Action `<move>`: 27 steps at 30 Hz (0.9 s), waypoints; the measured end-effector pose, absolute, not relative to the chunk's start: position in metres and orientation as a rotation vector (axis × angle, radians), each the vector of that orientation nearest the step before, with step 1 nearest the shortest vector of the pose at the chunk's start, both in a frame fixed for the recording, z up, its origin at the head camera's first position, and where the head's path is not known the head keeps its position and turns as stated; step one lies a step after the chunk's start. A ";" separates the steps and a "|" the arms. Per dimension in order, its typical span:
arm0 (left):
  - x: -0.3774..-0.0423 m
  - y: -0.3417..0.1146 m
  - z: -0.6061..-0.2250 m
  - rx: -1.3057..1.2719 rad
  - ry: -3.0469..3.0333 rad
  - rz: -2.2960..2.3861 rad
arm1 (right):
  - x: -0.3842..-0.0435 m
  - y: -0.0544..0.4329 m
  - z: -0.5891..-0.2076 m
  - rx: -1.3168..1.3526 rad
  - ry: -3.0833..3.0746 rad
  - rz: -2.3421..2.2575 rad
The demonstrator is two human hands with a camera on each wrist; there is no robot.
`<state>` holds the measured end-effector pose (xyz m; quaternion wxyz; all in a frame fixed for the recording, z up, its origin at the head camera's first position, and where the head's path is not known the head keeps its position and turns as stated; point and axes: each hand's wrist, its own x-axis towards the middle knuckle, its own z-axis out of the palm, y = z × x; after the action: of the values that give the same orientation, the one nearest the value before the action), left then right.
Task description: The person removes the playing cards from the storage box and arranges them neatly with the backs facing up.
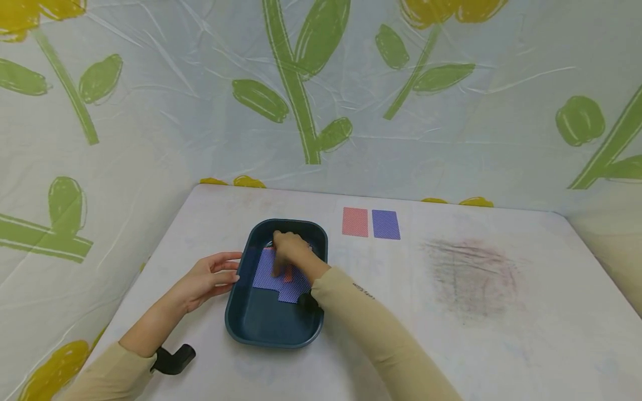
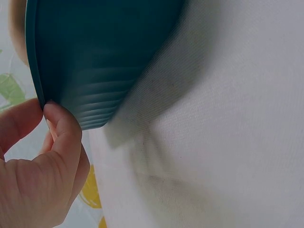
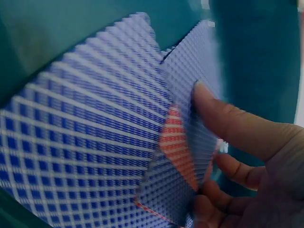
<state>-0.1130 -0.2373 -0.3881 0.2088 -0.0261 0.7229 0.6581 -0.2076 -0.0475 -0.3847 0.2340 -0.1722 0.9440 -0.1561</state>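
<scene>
A dark teal plastic bin (image 1: 261, 326) stands on the table with several playing cards (image 1: 266, 273) lying on its floor, mostly blue-backed and some red-backed. At the bin's left side is my left hand (image 1: 205, 278); the left wrist view has its thumb and a finger pinching the rim (image 2: 35, 76). My right hand (image 1: 296, 250) reaches down inside the bin. Between its thumb and fingers it pinches a blue-backed card (image 3: 202, 128), blurred and tilted up off the others. A red-backed card (image 3: 175, 140) shows just behind it, partly covered.
Beyond the bin, to its right, a red-backed card (image 1: 355, 222) and a blue-backed card (image 1: 385, 224) lie side by side. A dark smudge (image 1: 471, 278) marks the white table (image 1: 526, 345). Cloth with printed flowers (image 1: 200, 111) hangs behind and at the sides.
</scene>
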 end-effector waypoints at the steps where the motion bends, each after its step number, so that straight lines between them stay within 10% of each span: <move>1: -0.113 -0.237 -0.388 -0.067 2.009 1.833 | -0.207 -0.049 -0.386 -0.463 2.600 -0.399; 27: -0.113 -0.237 -0.387 -0.059 1.956 1.866 | -0.208 -0.037 -0.376 -0.298 2.161 -1.081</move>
<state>-0.1127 -0.2372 -0.3867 0.2171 -0.0212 0.7063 0.6735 -0.2076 -0.0374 -0.3760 0.3462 -0.1148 0.8328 -0.4164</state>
